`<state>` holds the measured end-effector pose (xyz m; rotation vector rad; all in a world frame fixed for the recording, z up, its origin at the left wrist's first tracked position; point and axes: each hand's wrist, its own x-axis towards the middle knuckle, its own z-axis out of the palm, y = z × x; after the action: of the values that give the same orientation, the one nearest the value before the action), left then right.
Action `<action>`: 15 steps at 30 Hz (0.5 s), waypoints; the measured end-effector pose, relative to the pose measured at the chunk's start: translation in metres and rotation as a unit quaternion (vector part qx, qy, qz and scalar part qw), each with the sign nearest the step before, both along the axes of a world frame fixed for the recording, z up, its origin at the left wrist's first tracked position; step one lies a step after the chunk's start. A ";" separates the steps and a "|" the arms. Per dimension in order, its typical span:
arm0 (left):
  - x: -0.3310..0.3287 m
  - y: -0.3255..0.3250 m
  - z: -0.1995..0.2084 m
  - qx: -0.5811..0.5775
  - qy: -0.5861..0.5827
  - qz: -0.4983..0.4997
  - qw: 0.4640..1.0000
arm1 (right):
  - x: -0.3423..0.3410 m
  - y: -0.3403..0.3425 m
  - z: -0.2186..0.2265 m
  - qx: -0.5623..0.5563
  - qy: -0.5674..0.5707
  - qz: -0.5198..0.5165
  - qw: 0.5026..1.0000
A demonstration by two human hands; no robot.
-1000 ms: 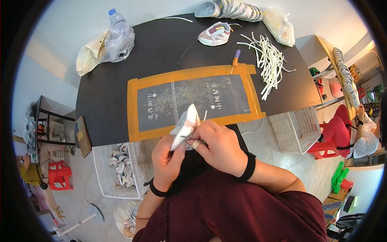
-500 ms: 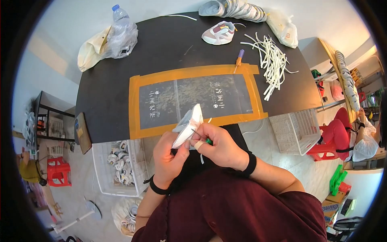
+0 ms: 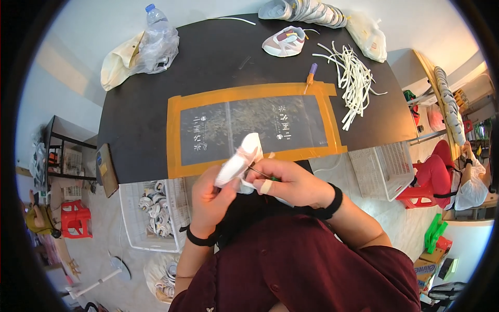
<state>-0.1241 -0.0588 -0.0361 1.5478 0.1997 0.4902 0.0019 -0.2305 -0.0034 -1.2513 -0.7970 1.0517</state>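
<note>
My left hand (image 3: 210,195) grips a small white-and-pink shoe upper (image 3: 236,166) by its lower left part, above the table's near edge. The piece is tilted, with its toe end pointing up and away, and it is slightly blurred. My right hand (image 3: 291,182), with a bandage on one finger, is closed around an awl-like tool (image 3: 274,179). Only a bit of its green handle and thin metal shaft show. The shaft points at the upper's right side; whether its tip goes through is hidden. Something white hangs between the hands.
Orange tape frames a clear sheet (image 3: 249,125) on the dark table (image 3: 135,114). White laces (image 3: 354,83), a purple-handled awl (image 3: 311,78), a finished-looking shoe (image 3: 283,42), stacked uppers (image 3: 306,14) and a bottle (image 3: 155,15) lie beyond. A crate (image 3: 156,244) of uppers stands below left; a person sits right.
The shoe upper has turned in my left hand, now showing more of its pinkish side. My left hand has shifted slightly left and down, and my right hand a little to the right.
</note>
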 end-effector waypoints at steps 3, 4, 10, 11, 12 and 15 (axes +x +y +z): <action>-0.010 0.012 -0.003 -0.150 0.010 0.004 0.989 | 0.003 -0.011 0.017 0.014 -0.004 -0.095 0.995; -0.013 0.018 -0.006 -0.204 -0.012 0.013 0.979 | 0.008 -0.016 0.017 0.017 -0.027 -0.130 0.991; -0.012 0.029 0.004 -0.217 -0.010 0.024 0.976 | 0.006 -0.015 0.014 -0.074 -0.074 -0.200 0.974; -0.012 0.028 0.004 -0.232 -0.017 0.022 0.972 | 0.003 -0.011 0.013 -0.069 -0.069 -0.198 0.975; -0.011 0.028 0.005 -0.246 -0.025 0.020 0.969 | 0.000 -0.007 0.011 -0.063 -0.064 -0.197 0.976; -0.012 0.029 0.001 -0.244 -0.029 0.010 0.969 | -0.003 -0.001 -0.001 -0.075 -0.022 -0.186 0.979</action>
<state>-0.1366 -0.0303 -0.0353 1.0493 0.2687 0.4603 -0.0014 -0.2319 -0.0048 -1.4888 -0.4949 0.7903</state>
